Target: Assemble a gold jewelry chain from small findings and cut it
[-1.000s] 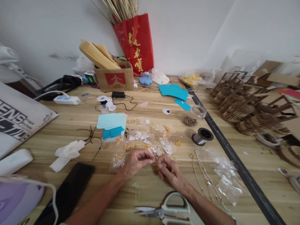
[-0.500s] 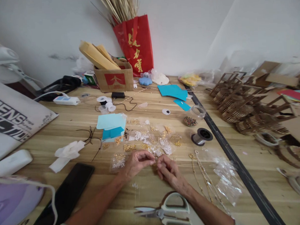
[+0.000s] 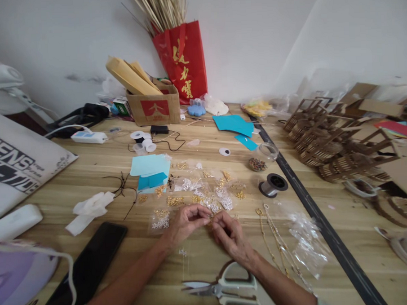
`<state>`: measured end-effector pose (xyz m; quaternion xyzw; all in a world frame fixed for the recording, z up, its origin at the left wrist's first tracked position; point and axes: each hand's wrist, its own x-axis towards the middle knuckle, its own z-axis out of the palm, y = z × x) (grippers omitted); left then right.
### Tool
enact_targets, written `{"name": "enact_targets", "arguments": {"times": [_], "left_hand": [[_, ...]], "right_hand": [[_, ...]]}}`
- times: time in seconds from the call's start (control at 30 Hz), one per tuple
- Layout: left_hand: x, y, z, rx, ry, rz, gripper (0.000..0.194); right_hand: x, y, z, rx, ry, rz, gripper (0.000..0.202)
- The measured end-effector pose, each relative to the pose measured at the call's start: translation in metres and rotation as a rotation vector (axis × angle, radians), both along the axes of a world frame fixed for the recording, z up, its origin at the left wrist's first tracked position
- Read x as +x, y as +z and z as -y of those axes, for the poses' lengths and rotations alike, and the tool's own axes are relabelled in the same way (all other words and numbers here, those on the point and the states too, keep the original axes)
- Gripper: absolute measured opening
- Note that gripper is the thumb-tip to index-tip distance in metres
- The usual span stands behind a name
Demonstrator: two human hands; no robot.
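2 hands (image 3: 189,219) (image 3: 231,236) nr shiny slvr bits (image 3: 225,203)

Craft work area, small-scale; home or workshop cannot be told apart. Evidence: wooden tabletop (image 3: 122,147) bearing small bags of gold and silver findings (image 3: 175,201), a wire spool (image 3: 273,185), a jar of beads (image 3: 258,163), chains (image 3: 278,239) and scissors (image 3: 223,286). Also blue card sheets (image 3: 234,125) and a loose googly eye (image 3: 224,151). Right side: cluster of small brown slatted baskets (image 3: 338,142). Rear, against plain pale wall (image 3: 246,42): cardboard box (image 3: 153,107) and red bag (image 3: 186,63) of dry stalks (image 3: 163,10).
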<state>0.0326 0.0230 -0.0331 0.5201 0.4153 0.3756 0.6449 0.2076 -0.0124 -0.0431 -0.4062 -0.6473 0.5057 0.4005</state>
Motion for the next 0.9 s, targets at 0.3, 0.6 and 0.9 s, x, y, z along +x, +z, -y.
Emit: {"name": "enact_targets", "arguments": {"times": [0.3, 0.6, 0.9], "left_hand": [[-0.001, 0.0011, 0.0001, -0.012, 0.004, -0.022, 0.021], [-0.0009, 0.0032, -0.0005, -0.02, 0.03, -0.011, 0.019], [-0.0017, 0.0008, -0.0009, -0.027, 0.034, -0.017, 0.022]], "right_hand": [[0.0006, -0.0022, 0.0013, 0.11, -0.042, 0.106, 0.018], [0.0002, -0.0002, 0.0015, 0.142, -0.047, 0.134, 0.016], [0.0, -0.001, 0.0007, 0.107, -0.041, 0.131, 0.019]]}}
